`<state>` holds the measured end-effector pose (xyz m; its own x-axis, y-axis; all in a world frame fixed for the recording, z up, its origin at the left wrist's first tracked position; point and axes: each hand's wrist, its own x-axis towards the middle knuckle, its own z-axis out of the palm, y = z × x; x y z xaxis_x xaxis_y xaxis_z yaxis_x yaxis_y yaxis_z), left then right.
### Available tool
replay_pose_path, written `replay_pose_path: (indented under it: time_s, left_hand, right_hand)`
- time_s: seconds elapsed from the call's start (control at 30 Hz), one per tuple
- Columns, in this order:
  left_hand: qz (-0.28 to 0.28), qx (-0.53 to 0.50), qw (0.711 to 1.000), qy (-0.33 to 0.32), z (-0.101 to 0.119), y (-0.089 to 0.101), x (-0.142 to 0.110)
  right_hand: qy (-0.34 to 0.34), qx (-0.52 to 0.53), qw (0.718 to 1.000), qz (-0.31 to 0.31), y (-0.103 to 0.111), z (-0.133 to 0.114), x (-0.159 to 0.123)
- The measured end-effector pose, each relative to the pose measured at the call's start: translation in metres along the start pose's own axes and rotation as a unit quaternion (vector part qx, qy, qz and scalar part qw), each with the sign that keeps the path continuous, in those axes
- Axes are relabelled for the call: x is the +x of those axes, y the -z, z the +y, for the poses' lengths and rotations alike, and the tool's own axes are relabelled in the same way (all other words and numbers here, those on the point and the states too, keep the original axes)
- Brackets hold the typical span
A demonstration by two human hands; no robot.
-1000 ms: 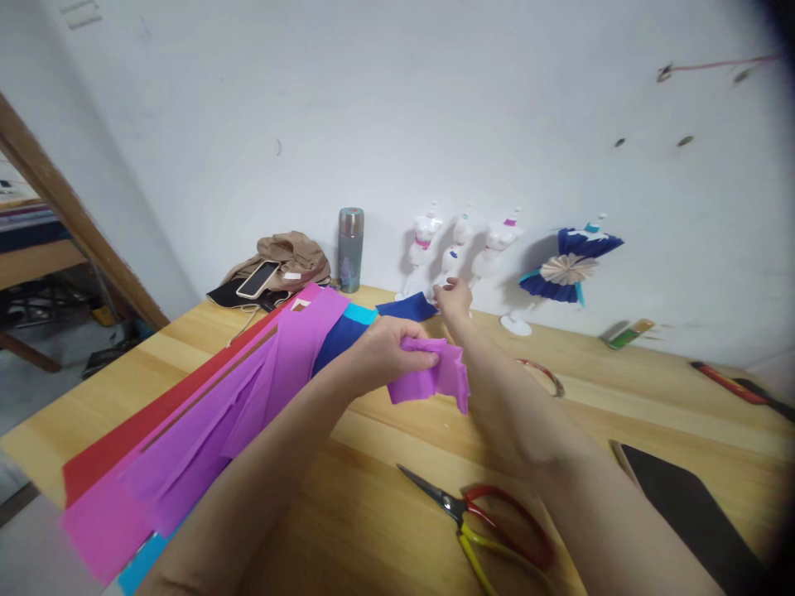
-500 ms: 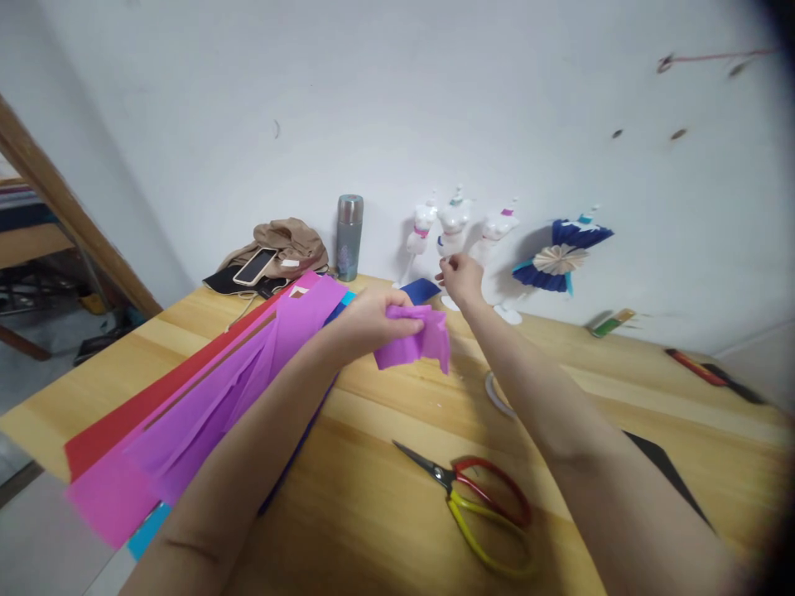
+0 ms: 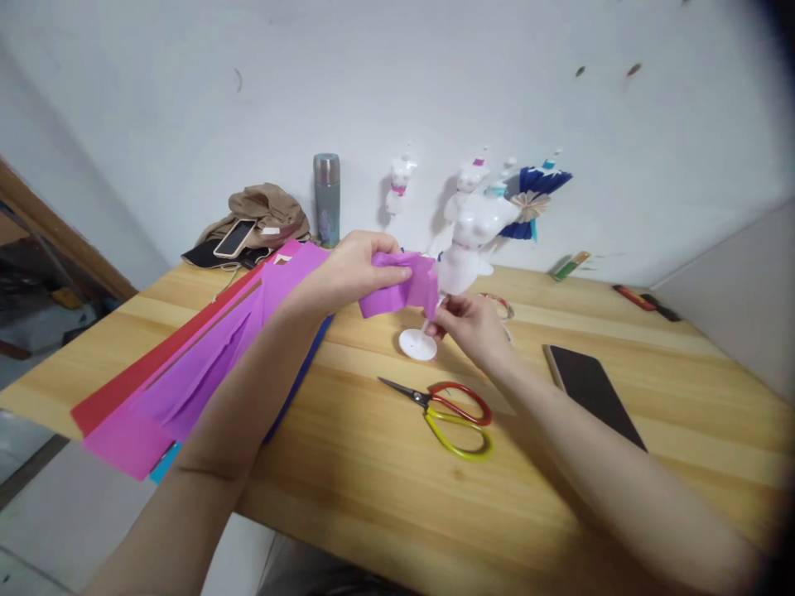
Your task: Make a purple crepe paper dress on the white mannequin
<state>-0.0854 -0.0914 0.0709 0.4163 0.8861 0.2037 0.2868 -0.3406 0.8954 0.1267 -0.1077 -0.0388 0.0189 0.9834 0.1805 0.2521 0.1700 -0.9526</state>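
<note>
My left hand (image 3: 360, 269) pinches a short piece of purple crepe paper (image 3: 388, 300), which hangs in folds from my fingers. My right hand (image 3: 469, 327) is closed round the thin stem of a small white mannequin (image 3: 475, 223) with a teal neck band. The mannequin leans to the right, its round base (image 3: 417, 344) just above or on the table; I cannot tell which. Below my hands lie scissors (image 3: 428, 401) with one red and one yellow handle, blades pointing left.
Long purple paper sheets (image 3: 211, 364) and a red sheet (image 3: 149, 364) lie at the left. A thermos (image 3: 327, 199), a phone (image 3: 234, 238) on brown cloth (image 3: 267, 211), and more small mannequins (image 3: 401, 186) stand along the wall. A dark flat object (image 3: 593, 393) lies right.
My right hand has taken hold of the middle mannequin's stem and brought it nearer, away from the wall. My left hand still holds the purple paper. The view has shifted.
</note>
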Motion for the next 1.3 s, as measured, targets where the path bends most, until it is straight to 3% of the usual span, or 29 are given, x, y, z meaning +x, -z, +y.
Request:
replay_pose_path:
  time_s: [0.13,0.33,0.5,0.63,0.7,0.77,0.83,0.87,0.97,1.1,1.2,1.3]
  left_hand:
    - [-0.045,0.085,0.994,-0.052,0.007,-0.007,-0.005]
    - [-0.102,0.091,0.987,-0.083,0.003,-0.014,-0.004]
    - [-0.13,0.121,0.983,-0.051,0.006,-0.014,-0.005]
    - [-0.155,0.086,0.983,-0.055,0.011,-0.011,-0.011]
    - [-0.163,0.079,0.982,-0.06,0.013,-0.009,-0.013]
    - [-0.161,0.089,0.981,-0.056,0.014,-0.007,-0.015]
    - [-0.152,0.115,0.98,-0.054,0.015,-0.007,-0.017]
    - [-0.144,0.13,0.979,-0.056,0.017,-0.008,-0.019]
    - [-0.118,0.164,0.977,-0.064,0.022,-0.011,-0.026]
    - [-0.1,0.164,0.979,-0.064,0.031,-0.012,-0.037]
    - [-0.108,0.13,0.984,-0.06,0.034,-0.007,-0.04]
    - [-0.112,0.02,0.992,-0.06,0.03,-0.002,-0.036]
  right_hand:
    - [-0.029,0.042,0.998,-0.025,-0.011,0.006,-0.02]
    - [-0.025,0.071,0.996,-0.051,-0.023,0.013,-0.029]
    - [-0.005,0.016,0.998,-0.054,-0.019,0.005,-0.034]
    - [0.02,0.002,0.998,-0.065,-0.012,-0.003,-0.036]
    - [0.036,0.007,0.999,-0.038,-0.007,-0.004,-0.035]
    - [0.07,0.007,0.997,0.042,-0.001,-0.006,-0.037]
    - [0.123,0.007,0.985,0.124,0.004,-0.015,-0.044]
    - [0.141,0.007,0.981,0.131,0.006,-0.022,-0.049]
    - [0.217,-0.037,0.974,0.046,0.001,-0.052,-0.07]
    - [0.263,-0.192,0.939,0.111,-0.006,-0.088,-0.087]
    - [0.226,-0.186,0.95,0.104,0.003,-0.101,-0.081]
    - [0.173,-0.098,0.977,0.074,0.018,-0.107,-0.071]
